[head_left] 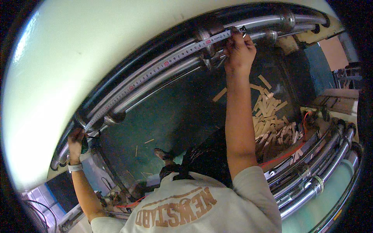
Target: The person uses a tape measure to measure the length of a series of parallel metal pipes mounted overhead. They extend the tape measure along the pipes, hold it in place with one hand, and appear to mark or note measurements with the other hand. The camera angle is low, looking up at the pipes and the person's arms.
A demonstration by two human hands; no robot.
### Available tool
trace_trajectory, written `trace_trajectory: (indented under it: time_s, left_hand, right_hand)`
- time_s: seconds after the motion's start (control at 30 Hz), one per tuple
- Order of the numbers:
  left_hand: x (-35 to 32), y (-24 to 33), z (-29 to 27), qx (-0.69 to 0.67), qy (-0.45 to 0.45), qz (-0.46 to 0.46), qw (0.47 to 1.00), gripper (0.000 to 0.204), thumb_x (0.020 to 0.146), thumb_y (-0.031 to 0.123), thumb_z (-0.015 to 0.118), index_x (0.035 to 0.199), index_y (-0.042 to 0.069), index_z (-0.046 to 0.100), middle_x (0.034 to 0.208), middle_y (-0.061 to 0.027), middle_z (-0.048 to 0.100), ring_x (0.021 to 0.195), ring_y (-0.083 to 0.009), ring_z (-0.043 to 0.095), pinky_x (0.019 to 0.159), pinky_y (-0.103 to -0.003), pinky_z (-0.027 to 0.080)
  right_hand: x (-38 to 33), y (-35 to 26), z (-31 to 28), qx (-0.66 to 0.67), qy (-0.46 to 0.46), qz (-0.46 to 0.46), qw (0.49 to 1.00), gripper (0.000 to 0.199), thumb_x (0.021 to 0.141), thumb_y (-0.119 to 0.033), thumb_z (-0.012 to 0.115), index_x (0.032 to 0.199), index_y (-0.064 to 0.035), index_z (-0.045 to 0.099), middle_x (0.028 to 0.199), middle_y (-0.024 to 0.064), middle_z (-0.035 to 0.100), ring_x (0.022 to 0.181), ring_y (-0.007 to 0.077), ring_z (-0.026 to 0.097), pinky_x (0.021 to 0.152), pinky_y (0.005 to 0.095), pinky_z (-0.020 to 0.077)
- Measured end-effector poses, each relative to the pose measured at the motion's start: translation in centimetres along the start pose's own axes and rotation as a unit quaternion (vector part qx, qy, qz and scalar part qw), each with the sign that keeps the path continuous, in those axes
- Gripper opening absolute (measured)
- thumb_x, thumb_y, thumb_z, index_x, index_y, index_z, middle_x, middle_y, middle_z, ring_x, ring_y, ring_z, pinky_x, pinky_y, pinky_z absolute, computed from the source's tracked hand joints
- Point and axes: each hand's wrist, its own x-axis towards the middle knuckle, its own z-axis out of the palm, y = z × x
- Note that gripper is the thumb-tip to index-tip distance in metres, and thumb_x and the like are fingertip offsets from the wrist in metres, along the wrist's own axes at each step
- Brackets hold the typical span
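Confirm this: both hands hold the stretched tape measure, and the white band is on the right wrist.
Wrong side: the head view shows the white band on the left wrist. The left hand and right hand do hold the tape measure.

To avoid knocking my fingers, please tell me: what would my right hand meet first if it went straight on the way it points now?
Your right hand, holding the tape measure, would probably meet the upper chrome rod first, though depth there is unclear.

The dark green floor [167, 105] carries a loose, overlapping heap of flat, pale tan rectangular strips [269, 110] toward the right and scattered thin, pale slivers [149, 141] lower left.
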Motion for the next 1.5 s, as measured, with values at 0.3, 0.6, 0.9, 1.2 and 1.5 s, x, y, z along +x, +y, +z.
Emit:
trace_trajectory:
  time_s: [0.3, 0.6, 0.9, 1.2, 1.5]
  left_hand:
    - [0.1, 0.0, -1.1, -0.027, -0.077, -0.112, 0.99, 0.014, 0.083, 0.014, 0.05, 0.09, 0.003, 0.056, 0.085, -0.0074, 0.057, 0.08, -0.0198, 0.05, 0.075, -0.031, 0.037]
    - [0.0, 1.1, -0.3, -0.057, -0.012, -0.066, 0.996, 0.018, 0.083, 0.013, 0.051, 0.076, -0.002, 0.056, 0.066, -0.0068, 0.058, 0.062, -0.0134, 0.054, 0.06, -0.025, 0.041]
    - [-0.1, 2.2, -0.3, -0.082, -0.001, -0.046, 0.996, 0.015, 0.084, 0.011, 0.051, 0.077, -0.001, 0.056, 0.066, -0.0052, 0.057, 0.062, -0.0124, 0.053, 0.06, -0.025, 0.042]
    - [0.0, 2.0, -0.3, -0.087, -0.025, -0.083, 0.992, 0.016, 0.084, 0.011, 0.051, 0.076, -0.001, 0.057, 0.065, -0.0045, 0.056, 0.061, -0.0119, 0.052, 0.059, -0.025, 0.041]
    - [0.1, 1.3, -0.4, -0.109, -0.026, -0.074, 0.991, 0.014, 0.082, 0.011, 0.053, 0.077, -0.002, 0.057, 0.066, -0.0047, 0.056, 0.061, -0.0122, 0.051, 0.059, -0.025, 0.04]
  right_hand:
    - [-0.3, -0.4, -0.2, -0.019, 0.003, 0.025, 0.999, 0.018, 0.073, -0.011, 0.063, 0.065, -0.009, 0.047, 0.054, -0.0004, 0.046, 0.041, 0.0067, 0.037, 0.035, 0.0198, 0.0263]
    - [-0.3, -0.5, -0.9, -0.046, 0.024, 0.038, 0.998, 0.019, 0.074, -0.011, 0.064, 0.063, -0.0101, 0.049, 0.055, -0.0015, 0.046, 0.041, 0.0059, 0.038, 0.035, 0.0192, 0.028]
    - [0.0, -0.2, -1.1, -0.034, 0.019, 0.05, 0.998, 0.017, 0.074, -0.012, 0.063, 0.064, -0.0104, 0.05, 0.055, -0.0007, 0.048, 0.041, 0.0068, 0.041, 0.035, 0.0192, 0.0312]
    - [-0.6, -0.6, -1.0, -0.045, 0.03, 0.054, 0.997, 0.018, 0.076, -0.017, 0.064, 0.066, -0.0095, 0.05, 0.056, -0.0016, 0.047, 0.042, 0.0056, 0.039, 0.036, 0.0187, 0.0281]
    - [-2.1, 0.4, -4.4, -0.074, 0.044, 0.041, 0.995, 0.025, 0.078, -0.029, 0.061, 0.072, -0.0064, 0.055, 0.058, -0.0016, 0.047, 0.044, 0.0053, 0.038, 0.038, 0.0189, 0.0274]
